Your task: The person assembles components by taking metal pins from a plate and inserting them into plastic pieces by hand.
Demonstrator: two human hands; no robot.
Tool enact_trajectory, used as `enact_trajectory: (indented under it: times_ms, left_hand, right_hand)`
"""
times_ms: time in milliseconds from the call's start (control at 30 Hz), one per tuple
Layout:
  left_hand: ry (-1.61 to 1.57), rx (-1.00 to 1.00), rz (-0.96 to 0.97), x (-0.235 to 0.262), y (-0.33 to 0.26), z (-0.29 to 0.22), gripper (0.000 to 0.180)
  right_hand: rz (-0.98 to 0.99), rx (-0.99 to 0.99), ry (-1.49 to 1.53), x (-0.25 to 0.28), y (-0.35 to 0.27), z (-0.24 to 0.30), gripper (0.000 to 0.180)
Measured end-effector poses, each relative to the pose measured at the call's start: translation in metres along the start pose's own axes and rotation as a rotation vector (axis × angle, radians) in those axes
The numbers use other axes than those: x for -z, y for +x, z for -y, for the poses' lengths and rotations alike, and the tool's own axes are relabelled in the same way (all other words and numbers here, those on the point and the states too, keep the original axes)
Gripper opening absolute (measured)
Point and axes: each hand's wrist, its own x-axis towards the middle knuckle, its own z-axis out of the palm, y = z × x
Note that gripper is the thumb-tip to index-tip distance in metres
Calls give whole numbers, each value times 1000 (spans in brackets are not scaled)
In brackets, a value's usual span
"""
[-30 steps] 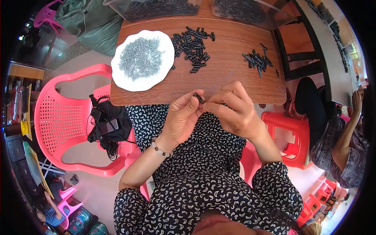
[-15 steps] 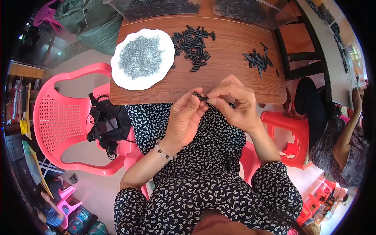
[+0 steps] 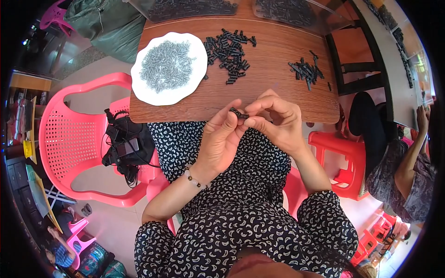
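Note:
Just past the near table edge, both hands meet at a small black plastic piece (image 3: 237, 112). My left hand (image 3: 219, 141) is closed, gripping it between thumb and fingers. From the other side my right hand (image 3: 280, 121) pinches its right end with thumb and forefinger; whether a second tiny part is there is hidden. Beyond the hands lies a heap of short black plastic pieces (image 3: 228, 53). Slimmer black pieces (image 3: 306, 71) form a smaller pile to the right. On the left, a white scalloped plate (image 3: 139, 90) holds many tiny silvery coils (image 3: 167, 66) that look like springs.
Clear bins (image 3: 190, 9) of black parts line the far edge of the brown table (image 3: 273, 51). A pink chair (image 3: 69, 143) with a black bag (image 3: 132, 148) stands left, a red stool (image 3: 340, 160) right. Another person's arm (image 3: 410, 162) shows far right.
Both hands stay in nearly the same place. The black piece has turned slightly, and more of its upper end shows between the fingers.

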Motion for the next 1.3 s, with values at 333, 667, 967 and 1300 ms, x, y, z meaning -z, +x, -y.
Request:
enact_trajectory:
  times_ms: [333, 667, 967, 1300]
  left_hand:
    - [-97, 43, 136, 14, 4, 2, 24]
    - [-66, 43, 190, 19, 7, 4, 19]
    - [61, -25, 210, 14, 3, 1, 20]
    - [268, -176, 205, 17, 4, -3, 22]
  right_hand:
    - [59, 215, -144, 3, 2, -7, 14]
    - [42, 317, -248, 0, 1, -6, 15]
    - [-14, 269, -186, -6, -3, -8, 11]
    - [30, 297, -234, -6, -4, -1, 13]
